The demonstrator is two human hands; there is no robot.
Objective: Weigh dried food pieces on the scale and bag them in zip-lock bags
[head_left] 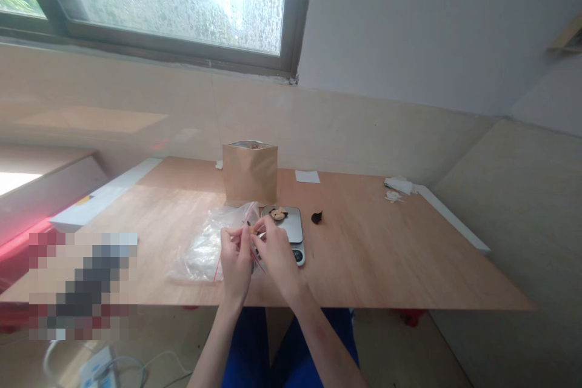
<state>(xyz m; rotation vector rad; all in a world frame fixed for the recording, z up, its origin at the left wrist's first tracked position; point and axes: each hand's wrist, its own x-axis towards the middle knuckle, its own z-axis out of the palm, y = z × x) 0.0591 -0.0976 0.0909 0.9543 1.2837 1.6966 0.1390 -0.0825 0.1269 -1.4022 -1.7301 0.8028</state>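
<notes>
My left hand [237, 257] and my right hand [277, 251] meet over the front of the table with their fingertips pinched together. Between them is a small dark and yellowish piece [251, 229], too small to name. Just beyond, a kitchen scale [294, 227] carries a tan, dark-edged piece [278, 214] that looks like dried mushroom. A dark, curled piece [317, 217] lies on the wood right of the scale. Beside and partly behind my left hand lie clear plastic zip bags [204, 242] with red seal strips. My right hand covers part of the scale.
Behind the scale, a brown stand-up pouch [250, 173] is upright with its top open. A white paper [308, 176] lies near the wall, and crumpled white scraps [399, 187] lie at the far right of the wooden table [386, 254]. A power strip [99, 368] sits on the floor.
</notes>
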